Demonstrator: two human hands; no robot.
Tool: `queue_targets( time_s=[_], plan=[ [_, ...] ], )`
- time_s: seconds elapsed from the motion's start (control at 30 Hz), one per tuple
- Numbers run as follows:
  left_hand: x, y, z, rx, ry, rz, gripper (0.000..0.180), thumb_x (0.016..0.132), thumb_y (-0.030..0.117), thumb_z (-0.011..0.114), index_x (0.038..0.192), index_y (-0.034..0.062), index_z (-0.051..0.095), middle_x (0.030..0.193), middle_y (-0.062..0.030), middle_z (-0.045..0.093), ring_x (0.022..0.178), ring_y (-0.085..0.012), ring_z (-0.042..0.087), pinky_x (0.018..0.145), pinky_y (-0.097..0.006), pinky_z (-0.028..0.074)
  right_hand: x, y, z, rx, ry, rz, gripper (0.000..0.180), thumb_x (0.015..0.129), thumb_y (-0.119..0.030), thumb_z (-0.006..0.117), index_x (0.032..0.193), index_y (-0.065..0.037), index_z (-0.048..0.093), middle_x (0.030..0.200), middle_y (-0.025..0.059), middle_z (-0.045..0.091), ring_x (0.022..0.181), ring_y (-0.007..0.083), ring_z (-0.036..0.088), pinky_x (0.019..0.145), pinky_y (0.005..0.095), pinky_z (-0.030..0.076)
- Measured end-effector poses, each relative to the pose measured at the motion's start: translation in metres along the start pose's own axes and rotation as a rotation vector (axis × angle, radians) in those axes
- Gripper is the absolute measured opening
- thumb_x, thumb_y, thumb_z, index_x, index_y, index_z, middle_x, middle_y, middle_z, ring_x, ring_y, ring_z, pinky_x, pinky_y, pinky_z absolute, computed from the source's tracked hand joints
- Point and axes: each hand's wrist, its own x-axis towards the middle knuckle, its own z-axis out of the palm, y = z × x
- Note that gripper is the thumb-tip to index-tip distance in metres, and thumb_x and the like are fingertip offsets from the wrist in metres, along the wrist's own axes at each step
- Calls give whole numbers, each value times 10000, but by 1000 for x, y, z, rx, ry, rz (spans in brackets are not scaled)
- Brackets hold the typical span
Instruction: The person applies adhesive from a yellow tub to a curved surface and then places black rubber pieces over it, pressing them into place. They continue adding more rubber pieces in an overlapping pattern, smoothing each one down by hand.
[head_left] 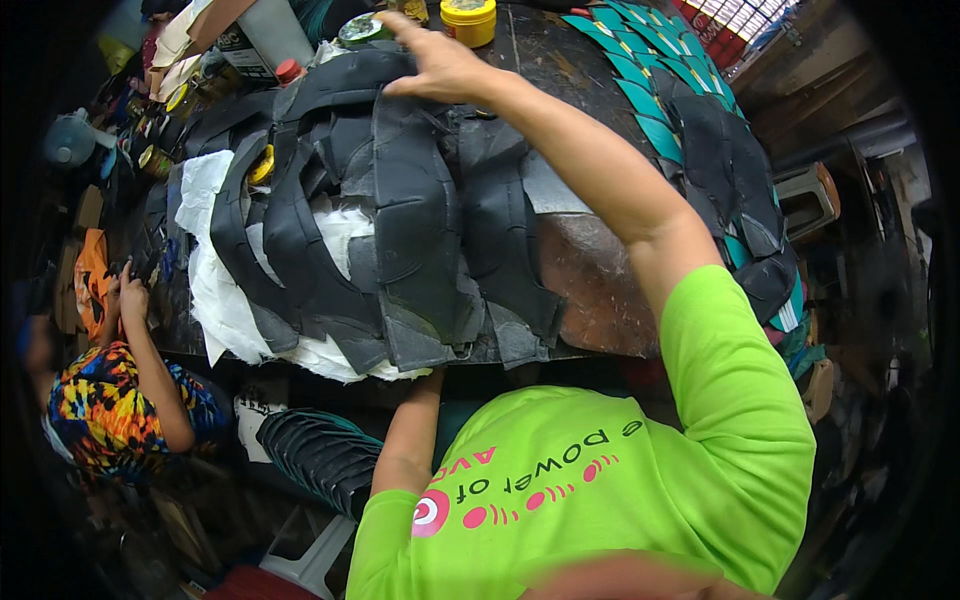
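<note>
My right hand is stretched far across the table with its fingers apart and nothing seen in them. It is over the far end of the black curved pieces, close to a round container with a green top. Several of these stitched black pieces lie overlapping in rows, some on white sheets. My left forearm goes under the near table edge, below the black pieces; the left hand itself is hidden there.
A yellow tub stands at the far edge. Teal pieces lie in rows at the right, beside more black pieces. A brown sheet is near the front. At the left another person's hands are near an orange bag. Stacked black pieces sit below the table.
</note>
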Motion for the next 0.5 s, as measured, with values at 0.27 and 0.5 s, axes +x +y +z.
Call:
queue_targets(
  time_s=[0.27,0.5],
  plan=[
    [-6,-7,6,-28,-4,2,705,965,466,557,1516,57,396,1565,-139,402,1435,-282,372,1182,-414,276,59,-16,34,-267,-102,23,1009,725,-298,776,1581,-313,243,1380,225,561,1277,406,554,1060,487,471],
    [-5,-5,5,-37,7,12,684,970,440,568,1508,49,408,1556,-139,417,1426,-276,386,1177,-407,284,69,-14,-10,-77,608,-1,1040,739,-286,783,1577,-43,216,1552,291,291,1442,447,303,1197,469,276]
  ],
)
